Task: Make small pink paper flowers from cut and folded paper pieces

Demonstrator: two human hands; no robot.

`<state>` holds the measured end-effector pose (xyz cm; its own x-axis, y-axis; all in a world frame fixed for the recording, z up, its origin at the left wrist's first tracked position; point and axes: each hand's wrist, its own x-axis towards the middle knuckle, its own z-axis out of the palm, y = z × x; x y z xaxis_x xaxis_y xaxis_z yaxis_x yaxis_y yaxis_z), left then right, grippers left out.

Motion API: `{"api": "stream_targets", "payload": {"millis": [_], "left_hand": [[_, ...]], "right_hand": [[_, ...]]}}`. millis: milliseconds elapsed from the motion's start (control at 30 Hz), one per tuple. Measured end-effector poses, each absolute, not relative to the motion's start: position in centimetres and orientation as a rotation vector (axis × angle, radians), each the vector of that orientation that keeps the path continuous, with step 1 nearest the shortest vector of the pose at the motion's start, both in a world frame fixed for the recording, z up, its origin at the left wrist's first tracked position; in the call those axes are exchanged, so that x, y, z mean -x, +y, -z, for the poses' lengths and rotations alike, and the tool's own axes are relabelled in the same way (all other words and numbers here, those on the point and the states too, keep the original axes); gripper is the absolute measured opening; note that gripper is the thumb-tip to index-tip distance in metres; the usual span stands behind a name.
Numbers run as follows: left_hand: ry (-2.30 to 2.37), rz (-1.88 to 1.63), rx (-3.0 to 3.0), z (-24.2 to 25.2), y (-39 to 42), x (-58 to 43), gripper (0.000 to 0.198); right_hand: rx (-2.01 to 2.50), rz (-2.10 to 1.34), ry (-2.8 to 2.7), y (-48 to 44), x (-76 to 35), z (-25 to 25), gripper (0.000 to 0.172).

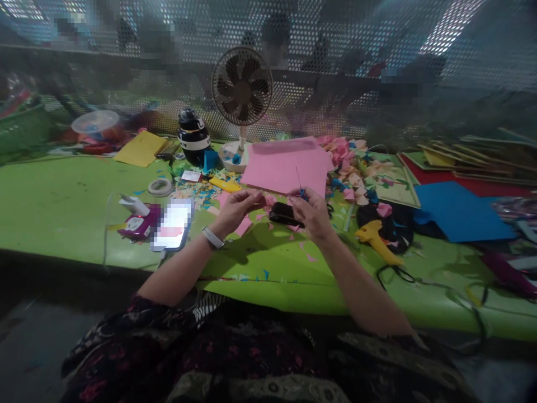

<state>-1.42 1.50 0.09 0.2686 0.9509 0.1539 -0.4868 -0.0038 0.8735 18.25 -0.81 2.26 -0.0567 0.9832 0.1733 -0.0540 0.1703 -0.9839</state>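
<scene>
your left hand (240, 208): kinda bunched up, angled inward | your right hand (312, 215): curled in a pinch, not touching the other | your forearms (181, 271): bare, both reaching forward

The person wears a dark garment (251, 344) printed with pinkish-red flowers and muted tan patterned bands (272, 387). Its sleeves (153, 313) end near the elbows, and black-and-white stripes (210, 305) show beside the left sleeve. 1 pale wristband (213, 237) circles the left hand's (240, 209) wrist.
</scene>
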Motion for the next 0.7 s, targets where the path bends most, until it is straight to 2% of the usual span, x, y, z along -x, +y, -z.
{"api": "stream_targets", "payload": {"millis": [133,300,500,700], "left_hand": [[0.563,-1.148,-1.061,0.3,1.6,1.5,0.032],[0.549,-1.115,-1.116,0.9,1.8,1.4,0.032],[0.619,-1.149,-0.954,1.0,1.5,0.9,0.041],[0.656,-1.075,-1.022,1.8,0.5,0.1,0.029]], "right_hand": [[1.016,-1.499,-1.356,-1.5,-17.8,-2.6,0.037],[0.962,-1.65,-1.383,-2.7,-16.7,-2.3,0.037],[0.925,-1.64,-1.175,-2.2,-16.2,-1.6,0.04],[0.931,-1.524,-0.965,-1.6,-15.8,-1.0,0.043]]}}
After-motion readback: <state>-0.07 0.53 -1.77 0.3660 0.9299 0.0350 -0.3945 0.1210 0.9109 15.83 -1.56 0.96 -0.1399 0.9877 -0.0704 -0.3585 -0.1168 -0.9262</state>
